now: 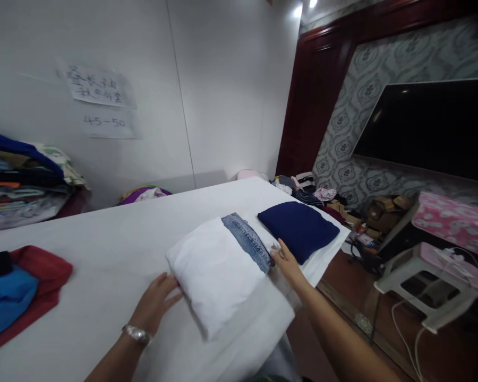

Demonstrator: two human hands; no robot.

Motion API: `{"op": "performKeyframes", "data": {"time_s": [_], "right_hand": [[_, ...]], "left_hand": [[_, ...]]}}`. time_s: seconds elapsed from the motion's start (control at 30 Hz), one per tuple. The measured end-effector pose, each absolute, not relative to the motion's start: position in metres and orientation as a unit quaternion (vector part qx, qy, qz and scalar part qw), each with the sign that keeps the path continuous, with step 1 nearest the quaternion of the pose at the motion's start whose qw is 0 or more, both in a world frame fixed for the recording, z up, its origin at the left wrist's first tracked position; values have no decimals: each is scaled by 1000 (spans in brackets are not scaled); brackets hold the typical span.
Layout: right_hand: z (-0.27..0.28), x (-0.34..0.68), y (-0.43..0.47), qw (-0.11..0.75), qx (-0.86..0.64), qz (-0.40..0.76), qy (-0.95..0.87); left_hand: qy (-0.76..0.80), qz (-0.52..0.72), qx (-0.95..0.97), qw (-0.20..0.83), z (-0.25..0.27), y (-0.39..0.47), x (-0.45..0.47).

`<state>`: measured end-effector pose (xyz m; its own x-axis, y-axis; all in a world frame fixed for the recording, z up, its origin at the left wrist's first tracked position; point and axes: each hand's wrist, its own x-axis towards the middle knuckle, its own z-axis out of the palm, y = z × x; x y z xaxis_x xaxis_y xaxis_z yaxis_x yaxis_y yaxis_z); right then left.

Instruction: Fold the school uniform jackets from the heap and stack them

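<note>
A folded white garment [217, 273] with a denim strip [247, 239] along its far right side lies on the white table. At its left edge is my left hand [159, 297], a metal band on the wrist; the fingertips are partly under the cloth and somewhat blurred. My right hand [284, 261] pinches the right end of the white garment, by the denim strip, with thumb and fingers together. Just beyond that hand sits a folded navy blue garment [298, 228].
Red [43, 270] and blue [10, 297] clothes lie at the table's left. A clothes stack [24, 180] stands behind them. Past the table's right edge are heaped clothes [310, 196], boxes [386, 212] and a plastic stool [430, 270] with cables. A white wall [231, 95] rises behind.
</note>
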<state>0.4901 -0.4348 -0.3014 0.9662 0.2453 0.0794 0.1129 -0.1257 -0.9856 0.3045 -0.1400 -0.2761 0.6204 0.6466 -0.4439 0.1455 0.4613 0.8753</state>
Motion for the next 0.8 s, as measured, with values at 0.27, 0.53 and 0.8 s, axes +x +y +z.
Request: {"op": "performKeyframes", "data": {"time_s": [0.27, 0.53, 0.8], "right_hand": [[-298, 440, -437, 874, -447, 186, 34], [-295, 434, -444, 876, -386, 284, 49], [-298, 423, -437, 862, -362, 350, 61]], "left_hand": [[411, 63, 452, 789, -256, -166, 303], [423, 89, 443, 786, -246, -174, 330], [384, 142, 423, 808, -245, -182, 342]]}}
